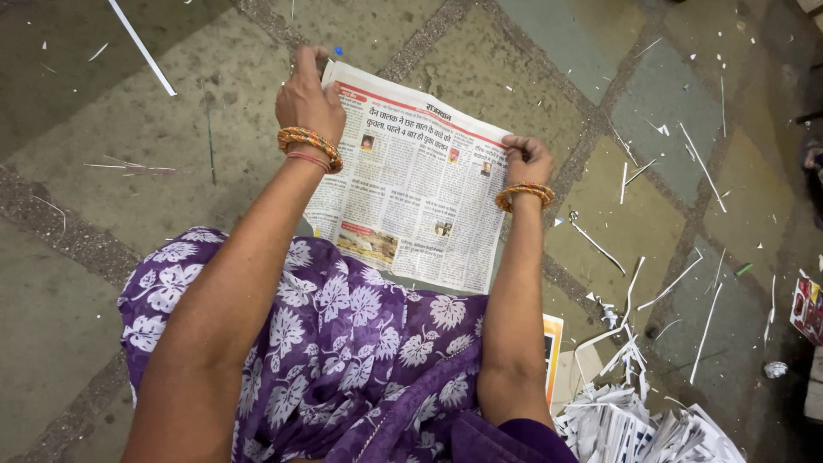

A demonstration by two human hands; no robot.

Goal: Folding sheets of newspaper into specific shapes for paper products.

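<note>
Both hands are on the newspaper (411, 184), which lies spread over the person's lap and out onto the stone floor (77, 257). The left hand (307, 99) pinches the far left corner, fingers curled over the top edge and clenched on the paper. The right hand (529, 159) grips the right edge near the top, fingers folded in tight around the margin. So the sheet is held at two points, stretched flat between them, its near edge resting on the purple cloth (343, 343) with the white leaf pattern that covers the knees.

Orange bangles (309, 141) ring the left wrist, and a matching set sits on the right wrist just below the gripping hand. The page itself shows columns of print, a red band along the top and a few small photos.

Off to the right, thin white paper strips (699, 171) lie scattered across the floor, well apart from the hands. A heap of cut paper (634, 424) sits at the lower right, near the right elbow. Just beside that elbow, a sheet with an orange edge (553, 343) peeks out from under the arm. One long white strip (141, 47) lies at the upper left, near the left hand but not touching it.
</note>
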